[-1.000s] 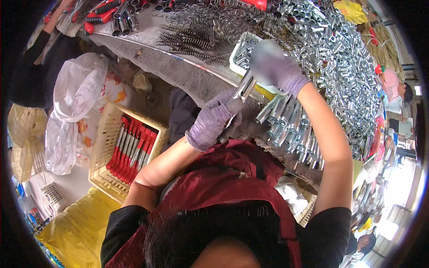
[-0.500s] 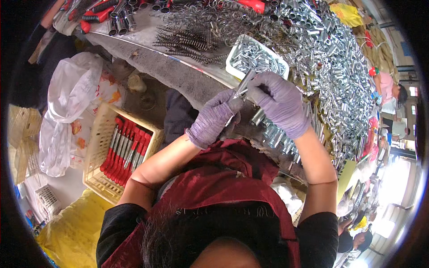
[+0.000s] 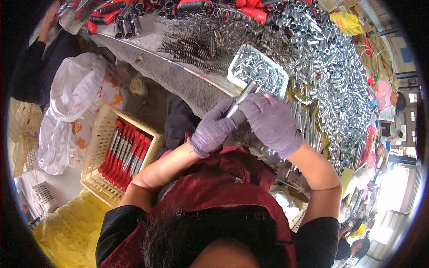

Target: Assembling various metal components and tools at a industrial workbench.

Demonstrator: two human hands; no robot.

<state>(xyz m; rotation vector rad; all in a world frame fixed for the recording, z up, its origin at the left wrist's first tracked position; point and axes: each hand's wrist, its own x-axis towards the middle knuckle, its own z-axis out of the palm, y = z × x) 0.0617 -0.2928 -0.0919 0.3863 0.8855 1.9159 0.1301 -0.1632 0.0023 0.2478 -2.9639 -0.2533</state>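
Note:
A shiny metal tube (image 3: 245, 95) slants up and away between my two gloved hands. Closed around its lower part is my left hand (image 3: 214, 127), in a thin purple glove. My right hand (image 3: 272, 123), gloved the same way, is bent over the tube from the right, its fingers curled against it; its fingertips are partly hidden. Just beyond the hands, a white plastic tray (image 3: 231, 79) holds many small metal pins (image 3: 259, 71). Dark coil springs (image 3: 190, 47) lie on the bench left of the tray.
Loose metal tubes and small parts (image 3: 337, 89) are heaped along the right of the bench. Red-handled tools (image 3: 107, 18) lie at the far left. Below left, a cream crate (image 3: 91, 176) holds red-and-silver tools (image 3: 127, 154), near a white plastic bag (image 3: 73, 96). Other people are at the sides.
My right hand has come down and nearer, from a raised pinch beside the tube to curling over it. The left hand keeps its hold, and the whole view has shifted slightly.

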